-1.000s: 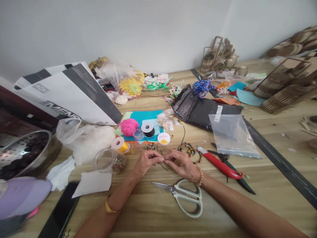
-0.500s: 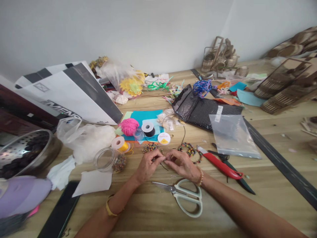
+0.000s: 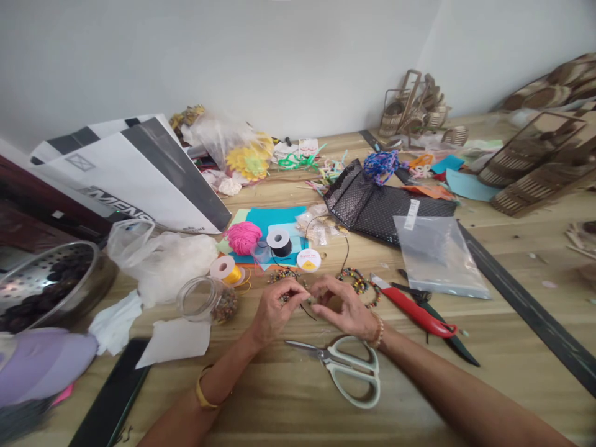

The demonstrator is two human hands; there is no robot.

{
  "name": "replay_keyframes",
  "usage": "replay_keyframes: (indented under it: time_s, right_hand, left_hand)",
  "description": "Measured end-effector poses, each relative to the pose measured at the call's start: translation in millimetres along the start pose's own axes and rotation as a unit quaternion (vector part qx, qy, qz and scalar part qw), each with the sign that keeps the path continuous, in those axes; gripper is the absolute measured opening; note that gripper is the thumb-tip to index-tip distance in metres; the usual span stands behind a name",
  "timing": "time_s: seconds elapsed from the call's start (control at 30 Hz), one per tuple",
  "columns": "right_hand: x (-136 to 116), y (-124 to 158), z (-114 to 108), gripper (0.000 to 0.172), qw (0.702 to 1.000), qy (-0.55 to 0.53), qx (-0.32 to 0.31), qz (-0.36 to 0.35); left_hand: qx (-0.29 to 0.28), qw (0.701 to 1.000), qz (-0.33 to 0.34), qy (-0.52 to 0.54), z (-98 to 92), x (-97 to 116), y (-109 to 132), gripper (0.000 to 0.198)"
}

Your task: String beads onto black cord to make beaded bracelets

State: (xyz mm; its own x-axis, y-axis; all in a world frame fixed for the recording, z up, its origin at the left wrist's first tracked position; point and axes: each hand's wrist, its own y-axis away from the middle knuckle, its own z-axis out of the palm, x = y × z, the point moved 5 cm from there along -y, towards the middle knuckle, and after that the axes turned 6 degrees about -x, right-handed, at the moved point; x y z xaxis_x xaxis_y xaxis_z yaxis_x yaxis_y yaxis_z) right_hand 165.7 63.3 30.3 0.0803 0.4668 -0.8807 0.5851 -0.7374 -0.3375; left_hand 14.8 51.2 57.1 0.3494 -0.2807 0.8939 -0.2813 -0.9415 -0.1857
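Observation:
My left hand point(image 3: 279, 310) is closed in a pinch on a thin black cord point(image 3: 308, 314), whose loose end sticks out below the fingertips. A tiny bead-like thing shows at those fingertips, too small to make out surely. Close by on the right, my right hand point(image 3: 342, 307) has its thumb and fingers apart, facing the left fingertips. Loose multicoloured beads point(image 3: 275, 276) lie just behind my left hand. Beaded bracelets point(image 3: 357, 282) rest behind and beside my right hand. Scissors with pale handles point(image 3: 354, 372) lie open on the table in front of my wrists.
Behind the hands stand a black cord spool point(image 3: 279, 243), a yellow thread spool point(image 3: 226, 271), pink yarn point(image 3: 244, 238) and a white round reel point(image 3: 308, 260). An overturned bead jar point(image 3: 200, 301) lies left. A red-handled knife point(image 3: 416, 310) and a clear bag point(image 3: 440, 257) lie right.
My right thumb and fingers have parted and drawn slightly back from the left fingertips. My left hand keeps its pinch in nearly the same place.

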Motion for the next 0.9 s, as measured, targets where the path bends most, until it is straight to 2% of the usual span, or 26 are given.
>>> replay_keyframes:
  time_s: [0.17, 0.3, 0.37, 0.6, 0.8, 0.9]
  right_hand:
    - [7, -1, -5, 0.031, 0.991, -0.100, 0.002, 0.089]
    - [7, -3, 5, 0.035, 0.964, -0.242, -0.034, 0.101]
    - [6, -4, 10, 0.034, 0.953, -0.278, -0.055, 0.103]
    - [14, -2, 0, 0.030, 0.975, -0.163, -0.018, 0.150]
    - [11, -5, 3, 0.032, 0.953, -0.264, -0.018, 0.146]
    - [10, -4, 4, 0.031, 0.957, -0.253, -0.006, 0.145]
  left_hand:
    - [-0.006, 0.999, 0.043, -0.030, -1.4, 10, 0, 0.021]
    - [-0.012, 0.996, 0.063, -0.054, 0.3, 12, 0, 0.020]
    - [-0.012, 0.996, 0.064, -0.056, 0.6, 11, 0, 0.019]
    - [0.014, 0.998, 0.047, -0.043, -5.2, 12, -2, 0.022]
    - [0.020, 0.997, 0.071, -0.037, -3.7, 9, -3, 0.021]
    - [0.029, 0.996, 0.075, -0.044, -3.0, 8, -2, 0.018]
